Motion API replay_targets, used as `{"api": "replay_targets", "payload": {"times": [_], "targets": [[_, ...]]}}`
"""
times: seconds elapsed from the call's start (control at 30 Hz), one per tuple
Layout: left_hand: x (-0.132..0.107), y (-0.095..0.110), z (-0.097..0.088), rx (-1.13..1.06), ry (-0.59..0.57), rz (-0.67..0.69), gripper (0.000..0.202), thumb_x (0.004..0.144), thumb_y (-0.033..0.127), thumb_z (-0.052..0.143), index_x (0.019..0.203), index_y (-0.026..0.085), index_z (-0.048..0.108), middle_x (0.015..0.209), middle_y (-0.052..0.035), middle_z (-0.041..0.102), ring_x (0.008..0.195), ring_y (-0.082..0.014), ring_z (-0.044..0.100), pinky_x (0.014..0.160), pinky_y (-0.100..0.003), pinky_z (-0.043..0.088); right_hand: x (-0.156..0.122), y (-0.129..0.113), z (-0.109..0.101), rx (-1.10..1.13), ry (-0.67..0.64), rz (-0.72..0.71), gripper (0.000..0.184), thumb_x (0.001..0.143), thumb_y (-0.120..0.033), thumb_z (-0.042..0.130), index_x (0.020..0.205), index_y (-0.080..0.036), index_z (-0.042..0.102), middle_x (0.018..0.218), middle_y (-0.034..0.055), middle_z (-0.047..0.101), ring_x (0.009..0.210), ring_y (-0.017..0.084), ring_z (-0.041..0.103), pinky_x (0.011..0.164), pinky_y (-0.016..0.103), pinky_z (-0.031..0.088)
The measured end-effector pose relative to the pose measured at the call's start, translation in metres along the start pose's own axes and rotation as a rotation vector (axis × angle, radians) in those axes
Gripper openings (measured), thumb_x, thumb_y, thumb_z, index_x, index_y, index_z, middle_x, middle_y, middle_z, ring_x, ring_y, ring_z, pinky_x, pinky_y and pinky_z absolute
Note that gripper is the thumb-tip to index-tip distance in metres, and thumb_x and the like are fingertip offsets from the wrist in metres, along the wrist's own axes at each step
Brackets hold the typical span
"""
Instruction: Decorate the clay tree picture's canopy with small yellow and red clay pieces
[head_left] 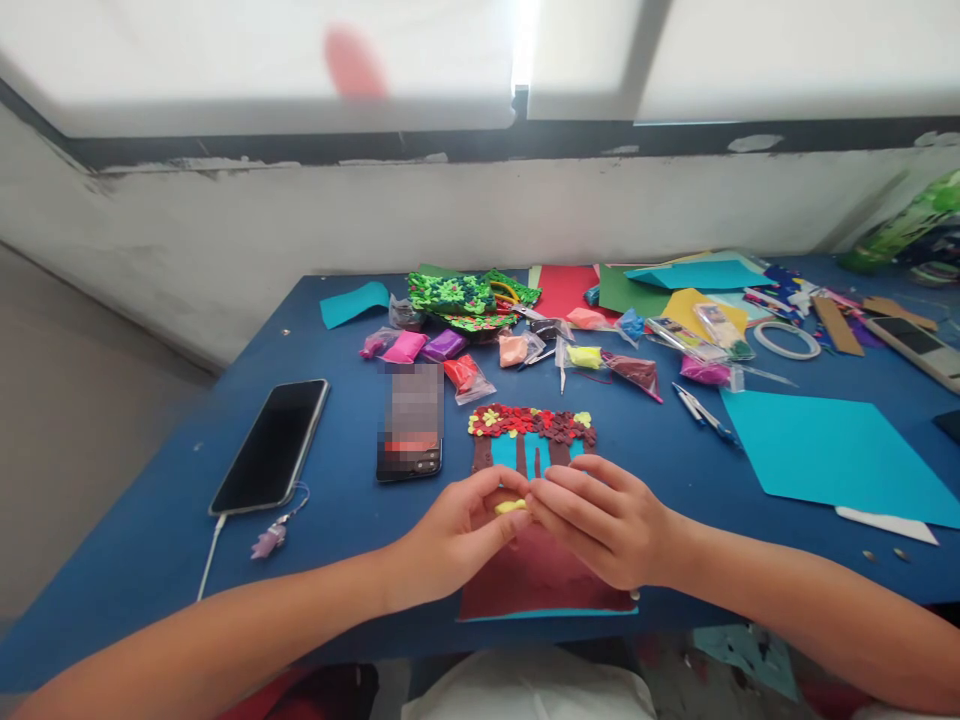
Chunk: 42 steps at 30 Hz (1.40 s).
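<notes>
A lump of soft yellow clay (511, 507) sits in my left hand (469, 525), pinched between thumb and curled fingers. Over the same spot, my right hand (604, 515) has its fingers drawn together, their tips meeting the left fingertips at the clay's end. The right thumb is hidden, and I cannot see what its fingers pinch. Below both hands lies a clay picture (547, 585) on blue card. Dark brown clay covers its lower part, brown trunk-like strips rise over blue, and red, maroon and yellow clay bits (529, 422) crowd the top. My hands cover its middle.
Bagged clay in several colours, such as a yellow bag (585, 357), lies behind the picture. A black phone (271, 447) on a cable and another phone (410, 425) are at left. Blue card (840, 450) and a compass-like tool (705, 415) lie right. Green clay-covered work (457, 298) stands behind.
</notes>
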<state>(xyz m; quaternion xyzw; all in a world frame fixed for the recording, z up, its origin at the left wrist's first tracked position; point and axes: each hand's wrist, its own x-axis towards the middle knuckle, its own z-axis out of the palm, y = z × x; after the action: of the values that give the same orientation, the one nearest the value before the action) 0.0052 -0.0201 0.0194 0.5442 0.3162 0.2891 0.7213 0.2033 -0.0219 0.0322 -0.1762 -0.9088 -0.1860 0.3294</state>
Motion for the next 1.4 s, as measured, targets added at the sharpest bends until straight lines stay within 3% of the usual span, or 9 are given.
{"api": "replay_targets", "payload": {"times": [0.37,0.67,1.07,1.2,1.4], "targets": [[0.001,0.003,-0.002,0.212,0.088,-0.006,0.022,0.078,0.031,0.062,0.089,0.013,0.064,0.077,-0.0025,0.062,0.068,-0.0128,0.055,0.063,-0.022,0.046,-0.001,-0.001,-0.002,-0.031,0.042,-0.03,0.031,0.092,-0.009,0.038,0.084,-0.008,0.068,0.086,0.0067,0.072,0.08,0.018,0.064,0.069,0.033,0.049],[0.001,0.007,-0.001,0.4,0.158,0.118,0.017,0.078,0.025,0.058,0.081,0.011,0.068,0.069,-0.0041,0.068,0.06,-0.012,0.058,0.055,-0.018,0.048,-0.003,-0.004,-0.001,0.005,0.06,-0.033,0.029,0.089,-0.005,0.04,0.08,-0.006,0.068,0.086,0.01,0.072,0.076,0.019,0.065,0.064,0.033,0.048],[0.001,0.01,-0.002,0.456,0.17,0.153,0.019,0.082,0.029,0.056,0.076,0.013,0.065,0.065,-0.0025,0.064,0.059,-0.0129,0.056,0.053,-0.02,0.046,-0.004,-0.004,0.001,-0.026,0.018,0.005,0.027,0.09,-0.007,0.04,0.086,-0.006,0.066,0.085,0.0101,0.07,0.078,0.017,0.062,0.068,0.033,0.049],[0.003,0.006,-0.006,0.409,0.205,0.178,0.019,0.086,0.031,0.053,0.081,0.014,0.059,0.068,-0.0021,0.063,0.061,-0.0121,0.057,0.055,-0.021,0.047,-0.005,0.008,0.0,-0.115,-0.038,0.065,0.024,0.091,-0.009,0.04,0.094,-0.008,0.063,0.086,0.0102,0.069,0.078,0.017,0.062,0.069,0.032,0.048],[0.013,0.001,-0.023,0.616,0.347,0.364,0.017,0.095,0.023,0.039,0.1,0.014,0.053,0.074,-0.0039,0.063,0.063,-0.012,0.059,0.054,-0.02,0.048,-0.013,0.042,-0.003,-0.279,-0.118,0.207,0.021,0.091,-0.008,0.041,0.101,-0.008,0.06,0.091,0.0118,0.069,0.075,0.016,0.061,0.066,0.029,0.044]]}}
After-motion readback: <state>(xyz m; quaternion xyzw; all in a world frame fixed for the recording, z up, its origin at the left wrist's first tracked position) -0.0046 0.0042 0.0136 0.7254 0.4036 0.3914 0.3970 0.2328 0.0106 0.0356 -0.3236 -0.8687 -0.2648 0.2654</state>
